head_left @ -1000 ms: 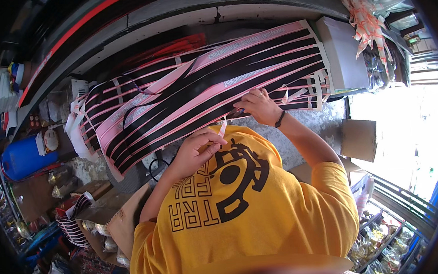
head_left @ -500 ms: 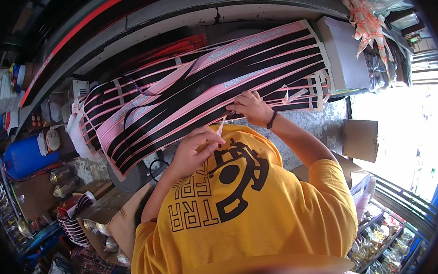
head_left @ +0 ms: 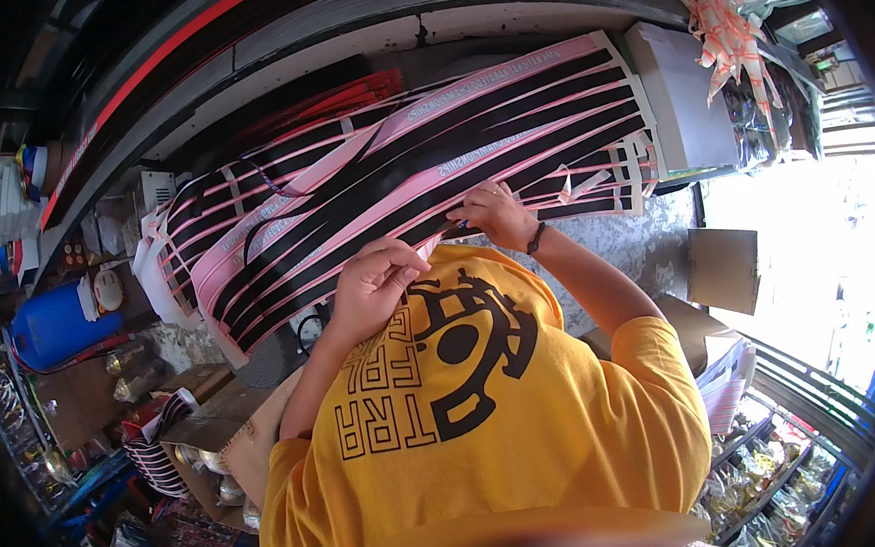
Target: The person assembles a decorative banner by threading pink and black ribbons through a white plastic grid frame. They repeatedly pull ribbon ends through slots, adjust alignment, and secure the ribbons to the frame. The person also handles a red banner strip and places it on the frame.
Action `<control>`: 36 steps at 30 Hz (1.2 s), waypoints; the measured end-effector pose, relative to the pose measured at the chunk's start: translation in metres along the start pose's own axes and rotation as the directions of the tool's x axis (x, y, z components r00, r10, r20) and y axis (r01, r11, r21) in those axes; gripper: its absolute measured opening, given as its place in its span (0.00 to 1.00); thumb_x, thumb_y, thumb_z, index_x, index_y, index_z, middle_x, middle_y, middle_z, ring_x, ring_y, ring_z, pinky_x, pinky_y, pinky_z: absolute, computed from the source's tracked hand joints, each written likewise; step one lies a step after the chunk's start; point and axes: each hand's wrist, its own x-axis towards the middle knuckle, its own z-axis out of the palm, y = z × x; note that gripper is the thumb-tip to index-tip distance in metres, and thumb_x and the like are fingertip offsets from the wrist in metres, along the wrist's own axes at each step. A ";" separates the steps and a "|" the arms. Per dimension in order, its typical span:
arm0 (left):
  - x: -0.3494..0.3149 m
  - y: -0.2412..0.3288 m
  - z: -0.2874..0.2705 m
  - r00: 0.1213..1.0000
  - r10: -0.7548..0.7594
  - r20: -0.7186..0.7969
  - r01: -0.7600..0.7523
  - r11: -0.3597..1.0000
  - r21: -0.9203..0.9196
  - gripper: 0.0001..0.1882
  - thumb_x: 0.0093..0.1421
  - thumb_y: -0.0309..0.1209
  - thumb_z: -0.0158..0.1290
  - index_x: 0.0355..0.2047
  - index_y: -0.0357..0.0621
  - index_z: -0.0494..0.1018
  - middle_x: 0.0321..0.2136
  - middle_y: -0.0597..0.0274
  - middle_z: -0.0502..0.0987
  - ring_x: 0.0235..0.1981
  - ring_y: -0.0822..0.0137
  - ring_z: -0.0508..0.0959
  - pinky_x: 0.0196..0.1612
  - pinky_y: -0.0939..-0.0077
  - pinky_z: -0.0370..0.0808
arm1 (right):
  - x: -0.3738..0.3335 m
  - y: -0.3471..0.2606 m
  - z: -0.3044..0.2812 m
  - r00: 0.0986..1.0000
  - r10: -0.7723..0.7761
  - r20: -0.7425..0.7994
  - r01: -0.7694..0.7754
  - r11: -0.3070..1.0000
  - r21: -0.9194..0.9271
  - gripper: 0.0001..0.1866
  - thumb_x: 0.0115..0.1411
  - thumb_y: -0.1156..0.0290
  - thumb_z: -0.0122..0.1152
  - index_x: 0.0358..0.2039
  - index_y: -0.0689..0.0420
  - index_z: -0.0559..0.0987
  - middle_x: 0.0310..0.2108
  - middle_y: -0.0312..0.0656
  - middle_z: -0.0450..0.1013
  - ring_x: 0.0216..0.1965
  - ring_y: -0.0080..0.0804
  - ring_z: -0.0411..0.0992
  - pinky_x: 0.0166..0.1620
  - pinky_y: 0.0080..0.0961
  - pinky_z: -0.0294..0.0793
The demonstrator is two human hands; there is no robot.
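Long pink and black printed strips [head_left: 392, 181] lie side by side across the bench in front of me, some loose and curling over the others. My left hand [head_left: 373, 285] is closed, thumb against fingers, at the near edge of the strips. It pinches the end of a narrow pale pink strip [head_left: 427, 250]. To its right, my right hand [head_left: 496, 216] rests over the near edge with its fingers curled together. Something small with a bluish tip pokes out from those fingers, too small to identify. A dark band circles the right wrist.
A white box [head_left: 682, 98] stands at the bench's right end, beside hanging orange-and-white tape [head_left: 708, 31]. A blue drum [head_left: 64, 314] is at far left. Open cardboard boxes [head_left: 251, 425] sit lower left. Bagged goods on a rack [head_left: 771, 484] are lower right.
My left hand has shifted slightly left and up, its grip still on the pale strip. The right hand has moved a little left, staying over the near edge.
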 end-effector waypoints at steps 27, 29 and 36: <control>0.008 0.006 -0.001 0.999 -0.002 -0.043 0.002 1.000 0.014 0.05 0.60 0.15 0.51 0.34 0.32 0.76 0.35 0.61 0.73 0.36 0.74 0.75 0.40 0.82 0.73 | -0.002 0.007 0.000 1.000 0.019 0.000 -0.019 0.991 0.133 0.21 0.51 0.76 0.63 0.45 0.40 0.79 0.39 0.31 0.72 0.47 0.34 0.67 0.47 0.36 0.60; 0.008 0.010 -0.003 0.998 0.024 -0.065 -0.027 0.998 -0.050 0.06 0.60 0.15 0.50 0.34 0.33 0.76 0.35 0.61 0.74 0.36 0.73 0.75 0.40 0.82 0.73 | -0.001 0.006 0.001 1.000 0.010 0.017 -0.011 0.998 0.061 0.21 0.51 0.75 0.63 0.46 0.39 0.79 0.38 0.31 0.72 0.47 0.34 0.67 0.47 0.36 0.60; 0.041 0.022 0.001 0.977 0.207 0.049 -0.204 0.848 0.489 0.06 0.59 0.19 0.53 0.37 0.36 0.75 0.36 0.56 0.73 0.39 0.62 0.75 0.45 0.74 0.72 | -0.032 -0.008 -0.037 0.990 0.094 -0.103 -0.091 0.995 0.031 0.20 0.51 0.72 0.62 0.47 0.41 0.80 0.35 0.34 0.71 0.42 0.37 0.67 0.46 0.35 0.64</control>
